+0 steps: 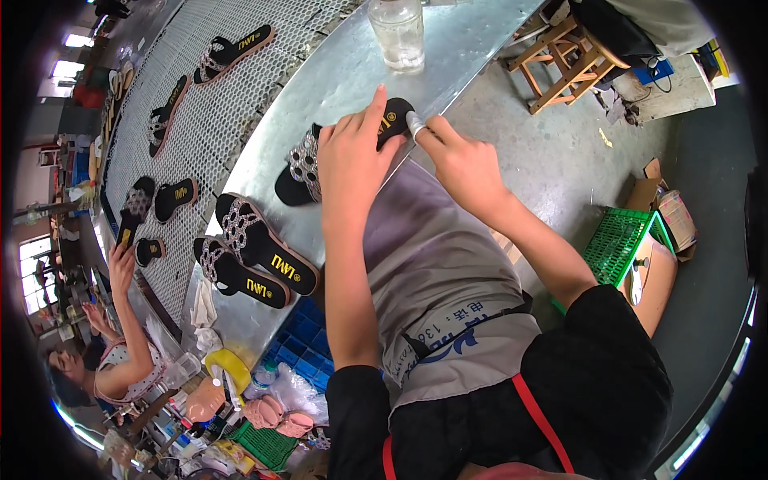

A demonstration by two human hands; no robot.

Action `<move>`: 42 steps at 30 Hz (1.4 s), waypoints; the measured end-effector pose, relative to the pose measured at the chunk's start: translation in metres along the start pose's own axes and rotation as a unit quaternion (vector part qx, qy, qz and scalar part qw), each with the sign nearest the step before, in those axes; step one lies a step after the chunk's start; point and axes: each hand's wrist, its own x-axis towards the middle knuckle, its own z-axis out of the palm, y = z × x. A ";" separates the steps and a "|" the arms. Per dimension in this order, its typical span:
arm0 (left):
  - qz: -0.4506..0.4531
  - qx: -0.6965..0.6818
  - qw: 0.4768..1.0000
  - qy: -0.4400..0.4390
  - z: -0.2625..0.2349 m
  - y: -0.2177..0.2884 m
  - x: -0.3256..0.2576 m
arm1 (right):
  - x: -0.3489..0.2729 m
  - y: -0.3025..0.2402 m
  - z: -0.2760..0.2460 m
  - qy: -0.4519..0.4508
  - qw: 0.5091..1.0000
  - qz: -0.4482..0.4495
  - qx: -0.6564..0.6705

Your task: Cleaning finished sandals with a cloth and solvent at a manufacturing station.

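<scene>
A black sandal [389, 122] with a jewelled strap lies at the front edge of the metal table. My left hand [352, 156] rests over it, gripping its middle, thumb at the near edge and index finger stretched out. Beside it, my right hand [464, 164] is closed, with a small white cloth [414, 126] over the index fingertip pressing on the sandal's heel end. Left of my left forearm, a matching sandal [260, 244] lies against another one [240, 276], both sole down on the metal.
A clear container of liquid [398, 40] stands on the metal table [320, 84]. On the mesh conveyor [232, 96] lie several more sandals; across it, a co-worker's hand [122, 268] holds one. A green crate [620, 240] and a wooden stool [564, 64] stand at right.
</scene>
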 end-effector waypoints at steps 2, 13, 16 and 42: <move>-0.024 0.001 0.999 0.040 0.006 0.004 -0.007 | -0.001 0.000 0.003 -0.012 0.999 -0.024 -0.044; -0.043 -0.039 0.993 0.100 0.022 -0.005 -0.011 | 0.046 0.000 0.002 -0.058 0.986 -0.091 -0.127; -0.066 -0.058 0.990 0.110 0.027 -0.006 -0.014 | 0.039 0.000 -0.006 -0.082 0.986 -0.092 -0.112; -0.011 0.052 0.997 0.064 -0.016 -0.011 -0.046 | -0.017 -0.026 -0.012 -0.069 0.994 0.068 0.056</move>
